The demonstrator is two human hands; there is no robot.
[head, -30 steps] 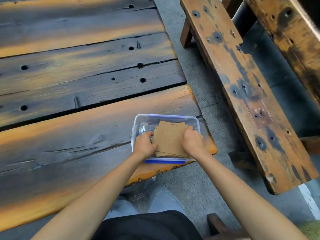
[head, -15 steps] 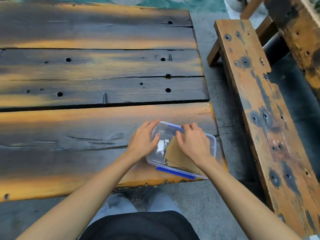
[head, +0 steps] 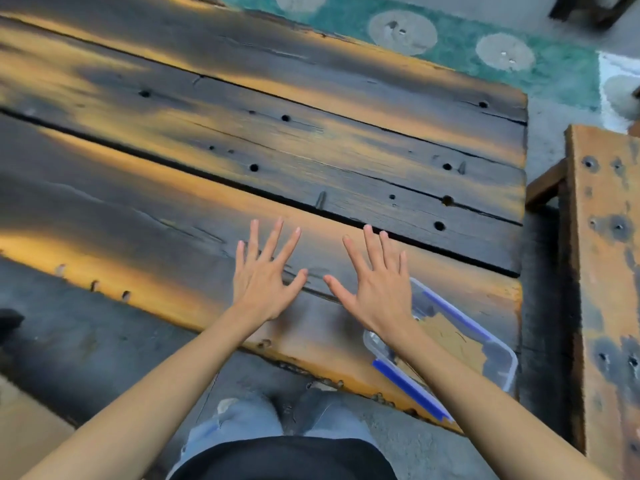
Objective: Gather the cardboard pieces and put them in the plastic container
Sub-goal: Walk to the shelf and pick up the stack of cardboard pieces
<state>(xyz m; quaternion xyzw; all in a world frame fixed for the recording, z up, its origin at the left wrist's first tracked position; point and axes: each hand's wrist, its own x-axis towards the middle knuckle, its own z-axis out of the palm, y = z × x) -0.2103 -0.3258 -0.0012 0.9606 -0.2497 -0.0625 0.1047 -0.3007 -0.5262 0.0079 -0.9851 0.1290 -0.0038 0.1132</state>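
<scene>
A clear plastic container (head: 498,355) with blue clips sits at the near right corner of the wooden table. Brown cardboard pieces (head: 450,337) lie inside it, partly hidden by my right forearm. My left hand (head: 263,271) is spread flat over the table, fingers apart, holding nothing. My right hand (head: 374,282) is spread the same way just left of the container, also holding nothing. Both hands are apart from the container and the cardboard.
The table (head: 242,150) is made of dark and orange weathered planks with gaps and holes. A wooden bench (head: 606,271) runs along the right side. Grey concrete floor and my legs lie below the table's near edge; a green patterned surface lies beyond its far edge.
Both hands left the container and cardboard and now lie spread over the table to its left. The view has swung left and up, so the container sits at lower right.
</scene>
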